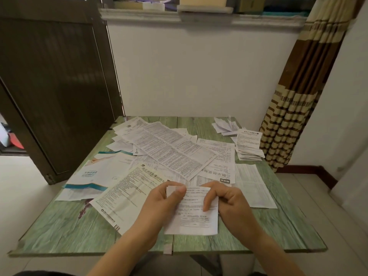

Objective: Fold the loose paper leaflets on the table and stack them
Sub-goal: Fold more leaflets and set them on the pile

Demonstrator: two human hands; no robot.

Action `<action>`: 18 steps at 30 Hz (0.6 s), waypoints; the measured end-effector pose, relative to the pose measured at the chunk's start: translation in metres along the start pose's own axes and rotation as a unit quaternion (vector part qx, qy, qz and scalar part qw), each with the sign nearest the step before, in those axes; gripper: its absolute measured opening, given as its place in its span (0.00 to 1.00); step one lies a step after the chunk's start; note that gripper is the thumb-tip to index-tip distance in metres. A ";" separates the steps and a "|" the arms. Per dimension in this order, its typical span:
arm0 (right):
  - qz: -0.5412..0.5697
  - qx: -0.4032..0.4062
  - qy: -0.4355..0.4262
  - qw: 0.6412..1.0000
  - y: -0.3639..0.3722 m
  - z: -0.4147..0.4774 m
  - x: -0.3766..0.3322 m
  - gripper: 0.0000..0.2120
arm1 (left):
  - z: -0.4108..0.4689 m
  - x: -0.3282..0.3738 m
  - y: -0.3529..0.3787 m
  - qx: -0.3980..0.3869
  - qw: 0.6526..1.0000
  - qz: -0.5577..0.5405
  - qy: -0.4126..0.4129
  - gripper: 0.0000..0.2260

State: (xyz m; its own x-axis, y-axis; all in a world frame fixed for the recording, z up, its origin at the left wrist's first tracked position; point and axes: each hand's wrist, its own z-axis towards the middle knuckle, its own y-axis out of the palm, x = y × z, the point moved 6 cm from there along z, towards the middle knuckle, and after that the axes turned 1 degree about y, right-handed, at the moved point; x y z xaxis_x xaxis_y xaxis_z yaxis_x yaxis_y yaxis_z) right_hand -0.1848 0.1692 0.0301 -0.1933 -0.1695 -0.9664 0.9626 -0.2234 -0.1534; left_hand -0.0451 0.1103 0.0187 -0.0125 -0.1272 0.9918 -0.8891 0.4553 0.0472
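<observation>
A small printed leaflet, partly folded, is held just above the near middle of the green table. My left hand pinches its upper left corner with the thumb on top. My right hand grips its right edge, one finger pressing down on the sheet. Many loose unfolded leaflets lie spread over the table's middle and left. A stack of folded leaflets sits at the far right edge.
A few crumpled white papers lie at the far right corner. A single sheet lies right of my hands. A dark door stands to the left, a striped curtain to the right, a white wall behind.
</observation>
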 end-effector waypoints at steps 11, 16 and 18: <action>-0.009 0.065 0.120 0.991 0.010 0.000 0.011 0.04 | 0.004 0.000 -0.003 0.091 0.991 0.050 0.087 0.05; -0.043 0.122 0.025 0.991 0.013 0.003 0.008 0.06 | 0.009 -0.008 -0.004 0.073 0.995 -0.074 0.014 0.07; -0.058 0.132 0.012 0.990 0.019 0.005 0.009 0.09 | 0.011 -0.016 -0.002 0.082 0.993 -0.085 -0.027 0.10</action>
State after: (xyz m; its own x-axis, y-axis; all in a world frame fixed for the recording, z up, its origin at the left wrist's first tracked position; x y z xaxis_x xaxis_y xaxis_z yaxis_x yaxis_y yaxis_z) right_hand -0.1689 0.1585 0.0191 -0.2911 -0.1055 -0.9509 0.8507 -0.4832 -0.2068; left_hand -0.0485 0.1016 0.0017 0.1241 -0.2388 0.9631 -0.9427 0.2747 0.1896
